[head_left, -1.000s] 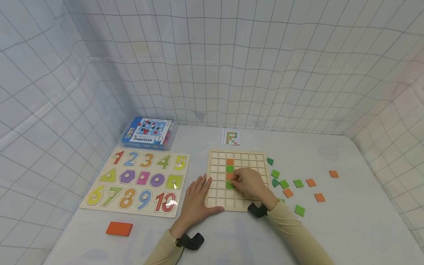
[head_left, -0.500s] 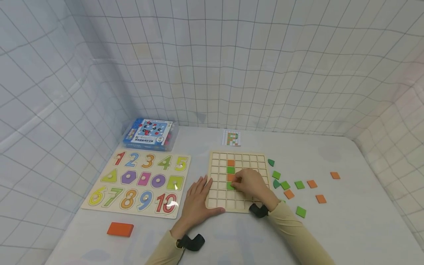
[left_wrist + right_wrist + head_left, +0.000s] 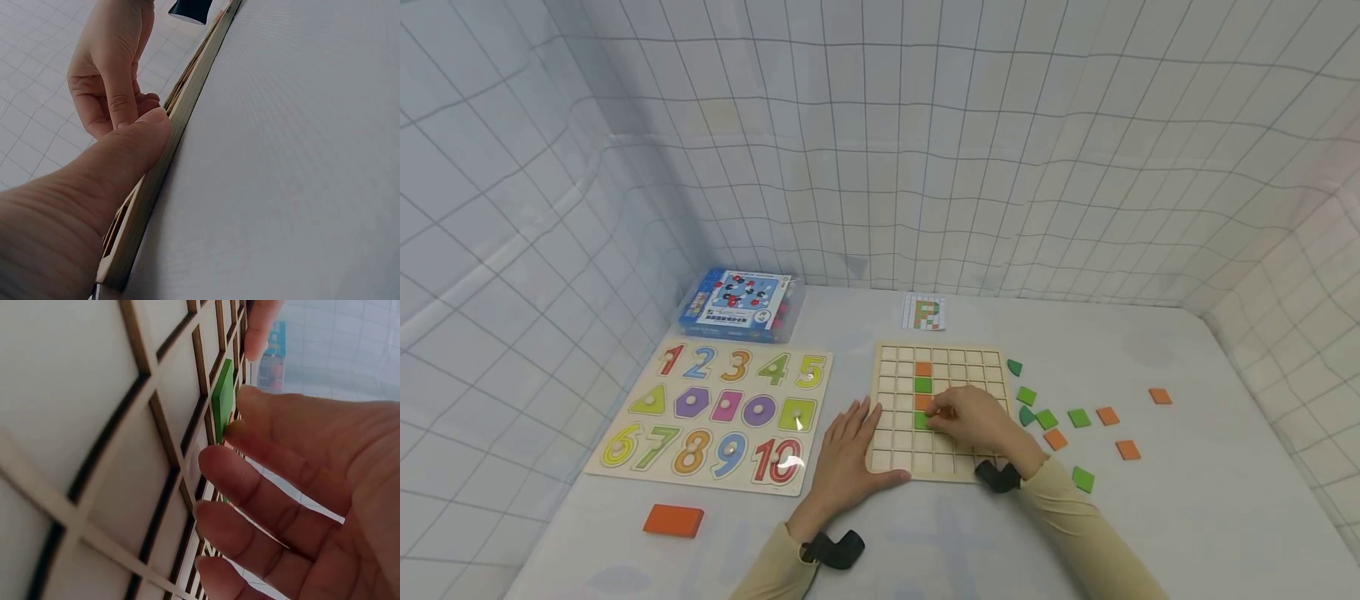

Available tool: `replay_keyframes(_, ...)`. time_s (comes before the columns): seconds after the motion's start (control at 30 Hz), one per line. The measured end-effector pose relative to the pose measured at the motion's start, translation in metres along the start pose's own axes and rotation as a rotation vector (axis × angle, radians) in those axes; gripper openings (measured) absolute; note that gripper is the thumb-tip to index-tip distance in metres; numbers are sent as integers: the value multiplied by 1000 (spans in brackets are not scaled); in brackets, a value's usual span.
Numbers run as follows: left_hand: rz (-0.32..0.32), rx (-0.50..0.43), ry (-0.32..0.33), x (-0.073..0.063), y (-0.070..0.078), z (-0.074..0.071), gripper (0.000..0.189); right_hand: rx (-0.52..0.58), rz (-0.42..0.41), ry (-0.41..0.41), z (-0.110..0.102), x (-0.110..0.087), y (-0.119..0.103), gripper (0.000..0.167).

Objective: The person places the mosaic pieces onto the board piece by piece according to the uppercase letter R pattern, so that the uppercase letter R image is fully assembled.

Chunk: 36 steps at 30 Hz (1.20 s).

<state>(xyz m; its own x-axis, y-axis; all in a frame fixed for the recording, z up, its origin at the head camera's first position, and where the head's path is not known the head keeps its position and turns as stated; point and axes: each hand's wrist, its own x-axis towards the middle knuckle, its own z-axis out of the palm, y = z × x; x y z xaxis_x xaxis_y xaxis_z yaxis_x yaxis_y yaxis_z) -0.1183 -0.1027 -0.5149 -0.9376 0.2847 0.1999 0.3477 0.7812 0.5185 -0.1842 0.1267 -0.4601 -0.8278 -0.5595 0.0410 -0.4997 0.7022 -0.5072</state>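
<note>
A square wooden grid board (image 3: 901, 459) lies on the table. Green and orange square tiles alternate down one of its columns. The lowest, a green square tile (image 3: 921, 421), sits slightly raised and tilted over its cell in the right wrist view (image 3: 223, 397). My right hand (image 3: 972, 417) pinches this green tile by its edge with thumb and index finger. The other fingers (image 3: 231, 472) of that hand hang loosely bent above the grid. My left hand (image 3: 842, 462) rests with extended fingers along the board's left side, its thumb (image 3: 140, 137) against the near edge.
Loose green squares (image 3: 1078, 417), orange squares (image 3: 1127, 450) and dark green quarter-circle pieces (image 3: 1015, 367) lie right of the board. Behind it is a pattern card (image 3: 924, 312). Leftward are a number puzzle (image 3: 707, 408), a blue boxed set (image 3: 741, 304) and an orange block (image 3: 673, 520).
My right wrist and forearm have shifted slightly to the right, while the fingertips stay at the green tile. My left hand keeps its place on the board.
</note>
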Motion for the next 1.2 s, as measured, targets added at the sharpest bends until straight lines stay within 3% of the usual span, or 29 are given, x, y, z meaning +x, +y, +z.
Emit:
replay_keyframes(0.17,15,3,13,0,0,0,103,15,-17,-5,-2,-4,6,16)
replay_keyframes(0.33,35,9,31,0,1,0,102,12,-66,74,-10,-10,15,16)
replay_keyframes(0.47,32,9,28,0,2,0,102,17,-83,180,-20,-16,23,16)
replay_keyframes(0.87,19,8,13,0,1,-1,104,-82,12,566,-52,-39,67,26)
replay_keyframes(0.97,6,5,2,1,1,-1,104,-119,54,680,-60,-47,78,29)
replay_keyframes(1.0,5,3,1,0,1,-1,104,-149,57,726,-59,-49,91,29)
replay_keyframes(1.2,6,-6,4,0,2,-1,103,-172,159,885,-71,-65,110,33)
